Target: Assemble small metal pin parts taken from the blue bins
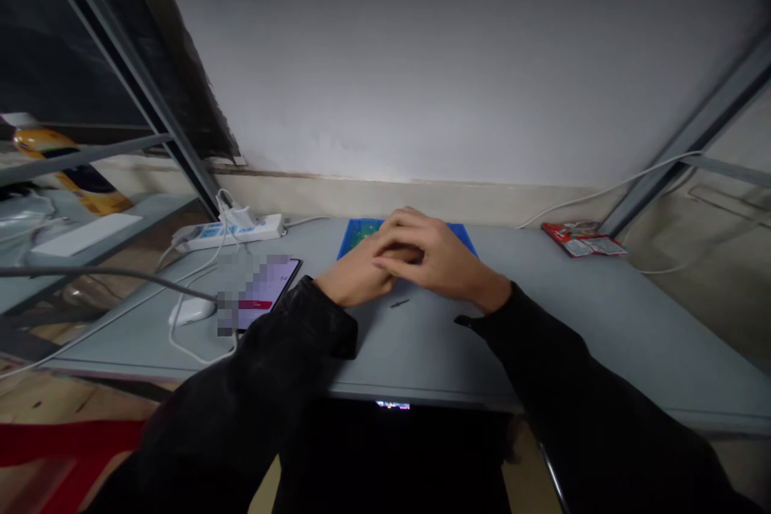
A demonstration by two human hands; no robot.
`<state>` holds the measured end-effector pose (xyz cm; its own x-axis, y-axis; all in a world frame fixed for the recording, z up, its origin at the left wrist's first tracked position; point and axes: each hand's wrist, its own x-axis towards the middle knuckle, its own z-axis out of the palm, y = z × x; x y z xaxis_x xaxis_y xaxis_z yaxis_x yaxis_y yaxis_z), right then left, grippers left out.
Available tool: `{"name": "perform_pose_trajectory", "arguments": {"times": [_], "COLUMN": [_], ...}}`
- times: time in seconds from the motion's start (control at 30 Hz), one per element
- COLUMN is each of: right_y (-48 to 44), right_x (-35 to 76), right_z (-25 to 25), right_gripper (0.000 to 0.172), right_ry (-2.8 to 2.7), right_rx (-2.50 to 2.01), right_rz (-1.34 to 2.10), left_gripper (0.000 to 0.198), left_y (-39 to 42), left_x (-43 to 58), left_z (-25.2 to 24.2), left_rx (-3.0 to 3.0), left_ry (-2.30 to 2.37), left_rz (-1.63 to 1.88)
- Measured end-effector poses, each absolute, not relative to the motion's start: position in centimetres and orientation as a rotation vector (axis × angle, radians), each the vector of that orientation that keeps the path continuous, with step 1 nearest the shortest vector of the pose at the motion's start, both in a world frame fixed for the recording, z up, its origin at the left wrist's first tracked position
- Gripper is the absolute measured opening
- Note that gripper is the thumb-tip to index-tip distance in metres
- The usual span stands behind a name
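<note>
My left hand (361,269) and my right hand (430,253) meet above the middle of the desk. The right hand lies over the left, its fingers wrapped round the left hand's fingers. Most of the left fingers are hidden beneath it. Behind both hands lies a blue tray (463,238), partly covered by them, with a green item (365,234) showing at its left side. A small dark thin piece (400,303) rests on the desk just below the hands.
A phone (274,285), a white case (193,311), cables and a power strip (265,229) occupy the desk's left side. A red packet (581,241) sits at the back right. An orange bottle (72,169) leans at far left. Metal posts flank the desk (590,345).
</note>
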<state>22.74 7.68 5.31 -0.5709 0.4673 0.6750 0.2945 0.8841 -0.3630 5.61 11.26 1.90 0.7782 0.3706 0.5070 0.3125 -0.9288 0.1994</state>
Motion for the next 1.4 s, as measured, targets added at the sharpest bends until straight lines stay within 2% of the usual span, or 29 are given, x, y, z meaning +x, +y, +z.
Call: {"name": "perform_pose_trajectory", "arguments": {"times": [0.17,0.33,0.53,0.7,1.03,1.3,1.4], "right_y": [10.6,12.9,12.6,12.5,12.3,12.3,12.5], "right_x": [24.0,24.9,24.1,23.7,23.3,22.6,23.1], "right_z": [1.4,-3.1,-4.6,-5.3,-5.6,-5.5,-5.1], "right_gripper": [0.017,0.024,0.022,0.022,0.035,0.041,0.038], "right_ry": [-2.051,-2.058,-1.976,-1.912,-1.923,-1.825,-1.842], "right_rx": [-0.677,-0.882,-0.927,-0.952,-1.024,-1.065,-0.964], "right_rz": [-0.004,-0.203,-0.215,-0.221,-0.257,0.113,0.16], "left_gripper": [0.017,0.017,0.016,0.018,0.019,0.017,0.016], "left_y": [14.6,16.1,15.9,15.5,15.3,15.6,15.8], "left_x": [4.2,4.1,4.1,4.2,4.3,4.1,3.9], "left_z": [0.4,-2.3,-3.3,-3.9,-4.3,-4.3,-4.1], "left_rx": [2.851,2.687,2.649,2.692,2.769,2.893,2.903], "left_ry": [0.653,0.779,0.763,0.673,0.672,0.649,0.699], "left_rz": [1.122,1.465,1.539,1.466,1.417,1.432,1.436]}}
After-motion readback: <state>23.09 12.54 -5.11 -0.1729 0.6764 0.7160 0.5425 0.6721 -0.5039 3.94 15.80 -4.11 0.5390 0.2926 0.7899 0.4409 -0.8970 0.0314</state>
